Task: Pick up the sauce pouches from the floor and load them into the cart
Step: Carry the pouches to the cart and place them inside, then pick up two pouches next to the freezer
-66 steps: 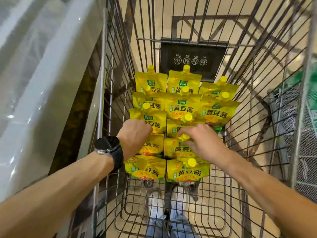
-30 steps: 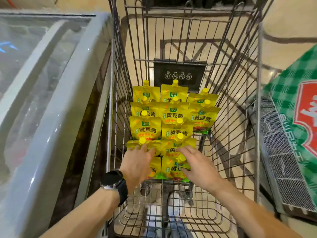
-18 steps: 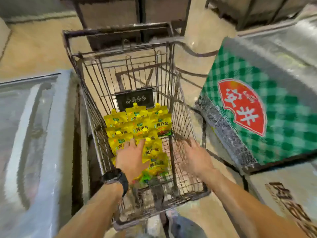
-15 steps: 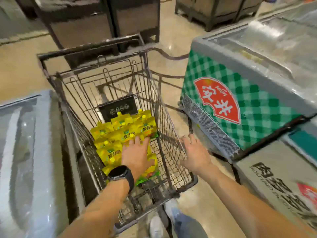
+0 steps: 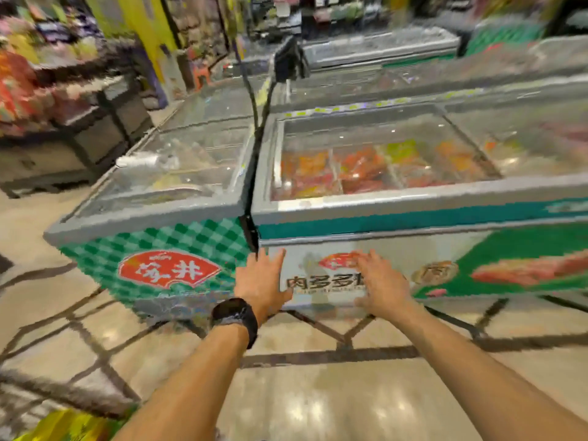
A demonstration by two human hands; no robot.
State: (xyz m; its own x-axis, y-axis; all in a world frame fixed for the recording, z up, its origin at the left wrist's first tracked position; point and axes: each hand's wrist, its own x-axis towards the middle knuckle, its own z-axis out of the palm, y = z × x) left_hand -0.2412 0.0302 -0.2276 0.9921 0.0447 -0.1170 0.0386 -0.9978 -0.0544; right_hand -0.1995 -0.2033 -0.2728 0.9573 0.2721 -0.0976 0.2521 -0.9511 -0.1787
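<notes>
Cart out of view now — hands [image 5: 259, 281] [image 5: 380, 283] wide, empty, by freezer [image 5: 413, 214] w/ orange pkgs [image 5: 359, 173]

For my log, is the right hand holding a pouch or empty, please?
Empty: the right hand has straight, spread fingers with nothing between them.

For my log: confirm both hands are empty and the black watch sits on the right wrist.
Not quite. The head view shows the black watch on the left wrist, behind the left hand. Both hands, the right hand included, are empty.
</notes>
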